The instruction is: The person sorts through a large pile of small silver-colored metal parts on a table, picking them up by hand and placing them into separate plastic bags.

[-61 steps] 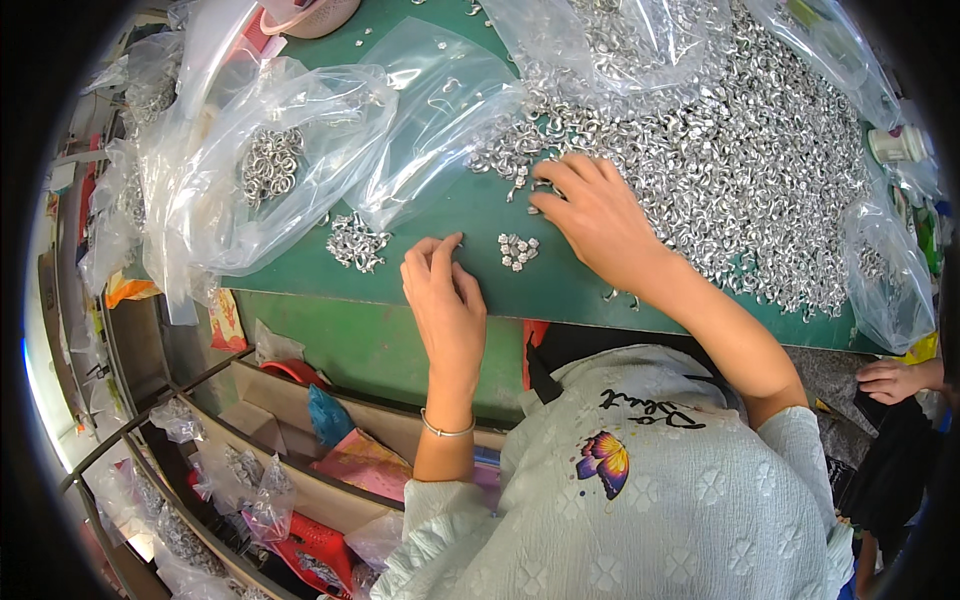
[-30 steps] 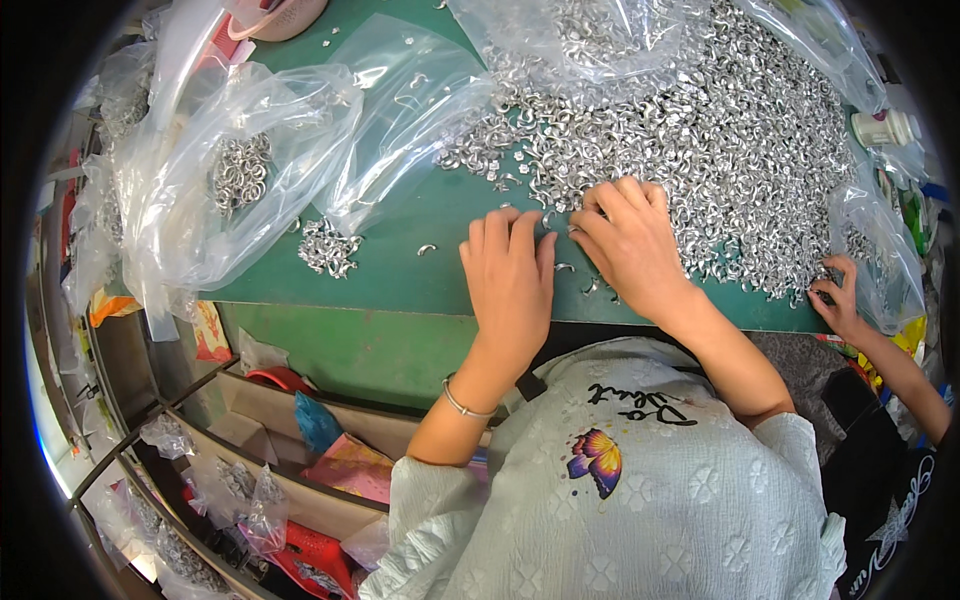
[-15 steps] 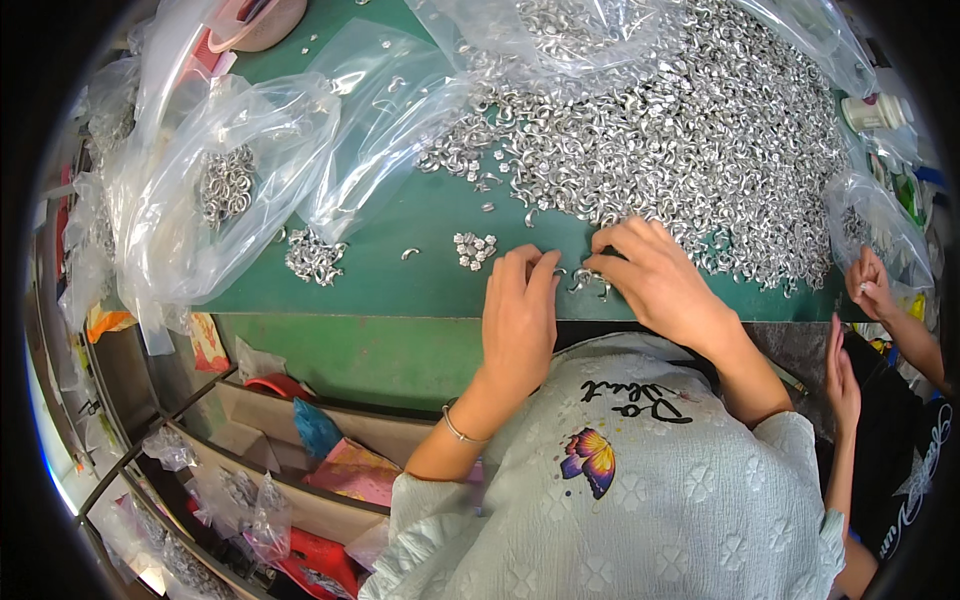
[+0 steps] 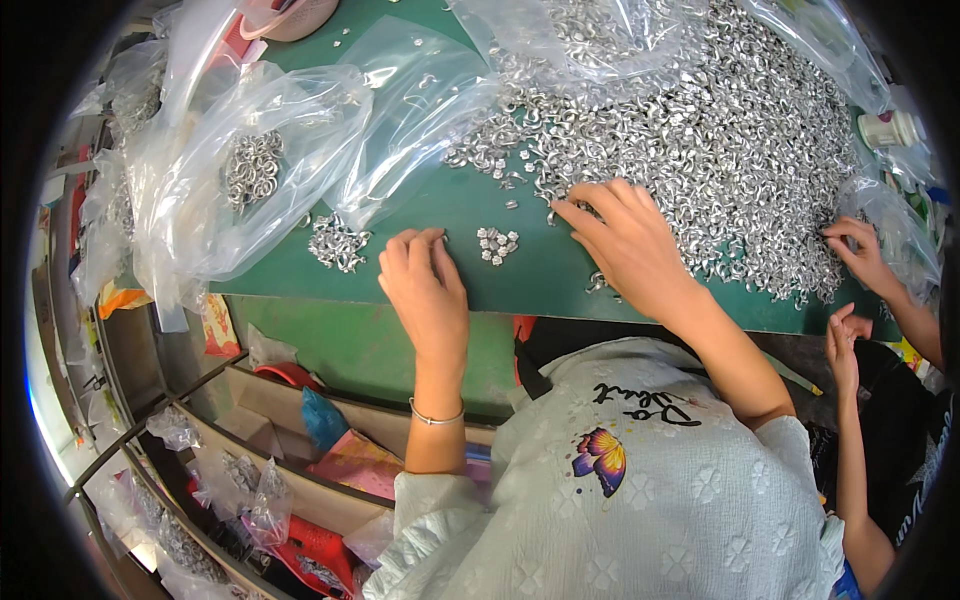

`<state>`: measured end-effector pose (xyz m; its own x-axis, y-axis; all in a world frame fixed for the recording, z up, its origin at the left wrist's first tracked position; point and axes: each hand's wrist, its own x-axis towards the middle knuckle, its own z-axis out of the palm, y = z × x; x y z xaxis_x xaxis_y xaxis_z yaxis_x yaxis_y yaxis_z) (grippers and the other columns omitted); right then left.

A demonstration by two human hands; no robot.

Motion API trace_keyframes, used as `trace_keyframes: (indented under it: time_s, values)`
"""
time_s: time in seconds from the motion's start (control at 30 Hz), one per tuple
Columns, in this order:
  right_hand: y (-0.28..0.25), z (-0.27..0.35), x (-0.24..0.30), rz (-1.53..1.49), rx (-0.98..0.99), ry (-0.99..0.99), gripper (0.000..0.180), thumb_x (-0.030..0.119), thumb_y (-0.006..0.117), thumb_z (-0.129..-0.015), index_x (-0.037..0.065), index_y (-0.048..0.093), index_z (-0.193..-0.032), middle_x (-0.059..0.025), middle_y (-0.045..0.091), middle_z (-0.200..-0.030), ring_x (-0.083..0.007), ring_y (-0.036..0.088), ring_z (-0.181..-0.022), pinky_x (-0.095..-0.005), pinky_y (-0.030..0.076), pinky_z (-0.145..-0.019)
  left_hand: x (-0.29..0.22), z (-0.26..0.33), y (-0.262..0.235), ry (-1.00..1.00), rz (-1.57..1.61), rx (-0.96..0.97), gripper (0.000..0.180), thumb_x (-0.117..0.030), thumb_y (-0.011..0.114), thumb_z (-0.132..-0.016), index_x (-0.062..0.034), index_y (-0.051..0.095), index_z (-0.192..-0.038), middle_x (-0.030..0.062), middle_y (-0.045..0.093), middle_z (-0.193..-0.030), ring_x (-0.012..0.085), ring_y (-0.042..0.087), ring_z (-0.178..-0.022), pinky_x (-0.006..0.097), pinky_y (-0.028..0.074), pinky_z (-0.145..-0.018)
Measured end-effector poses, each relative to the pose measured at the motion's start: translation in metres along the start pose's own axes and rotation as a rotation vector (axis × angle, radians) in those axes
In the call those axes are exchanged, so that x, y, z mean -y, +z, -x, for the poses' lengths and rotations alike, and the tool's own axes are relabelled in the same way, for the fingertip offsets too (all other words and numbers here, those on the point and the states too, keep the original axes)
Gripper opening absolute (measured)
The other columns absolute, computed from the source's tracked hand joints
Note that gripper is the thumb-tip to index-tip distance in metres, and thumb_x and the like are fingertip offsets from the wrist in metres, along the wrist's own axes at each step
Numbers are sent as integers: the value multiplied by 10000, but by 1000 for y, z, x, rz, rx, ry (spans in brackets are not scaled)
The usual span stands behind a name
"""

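My left hand [image 4: 425, 290] rests at the green table's front part, thumb and fingers drawn together. A bit of silver shows at its fingertips, too small to make out. Just right of it lies a cluster of small silver flower-shaped pieces [image 4: 497, 245]. My right hand [image 4: 632, 250] reaches across the front of a large heap of small curved silver metal pieces [image 4: 730, 140], fingers stretched and apart. A loose curved piece [image 4: 551, 216] sits by its fingertips. A few more curved pieces [image 4: 597, 282] lie partly under this hand.
Left of my left hand lies a small pile of curved pieces [image 4: 338, 243]. Clear plastic bags [image 4: 300, 130] cover the left, one holding silver rings [image 4: 254, 168]. A pink basket [image 4: 290, 18] stands far left, a white bottle [image 4: 890, 130] far right. A co-worker's hand [image 4: 862, 250] works at right.
My hands have parted. The left moved left, past the flower-shaped cluster; the right moved up and left toward a loose curved piece. The co-worker's hand moved onto the heap's right edge.
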<state>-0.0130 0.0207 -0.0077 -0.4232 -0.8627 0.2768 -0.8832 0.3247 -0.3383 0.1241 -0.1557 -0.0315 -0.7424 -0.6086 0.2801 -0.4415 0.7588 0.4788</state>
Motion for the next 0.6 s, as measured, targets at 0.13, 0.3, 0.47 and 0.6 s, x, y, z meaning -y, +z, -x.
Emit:
trace_keyframes:
  time_s: [0.13, 0.3, 0.47, 0.6]
  values:
    - [8, -4, -5, 1, 38, -15, 210, 52, 624, -714, 42, 623, -924, -57, 539, -997, -229, 492, -941, -324, 395, -769, -14, 1, -5, -1, 57, -140, 181, 12, 614, -808, -19, 626, -986, 120, 568, -936, 281, 538, -911, 372, 407, -850]
    - [-6, 15, -11, -175, 52, 73, 105, 73, 661, -743, 42, 631, -839, -43, 544, -954, -223, 499, -902, -333, 396, -758, -51, 15, 4, 151, 263, 87, 249, -10, 693, -748, -62, 644, -987, 86, 576, -977, 256, 545, -910, 352, 404, -822]
    - [-11, 7, -10, -164, -70, 135, 172, 52, 656, -757, 43, 643, -929, -50, 569, -976, -233, 516, -915, -350, 396, -760, -66, 13, 30, 273, 218, 137, 261, -64, 709, -743, -50, 620, -988, 73, 547, -949, 238, 513, -868, 335, 349, -732]
    - [-15, 11, -15, -148, -71, 141, 181, 47, 653, -759, 42, 638, -939, -57, 572, -978, -245, 518, -917, -354, 403, -769, -59, 21, 27, 274, 307, 252, 268, -47, 687, -760, -29, 599, -1013, 96, 548, -1018, 271, 520, -916, 367, 382, -779]
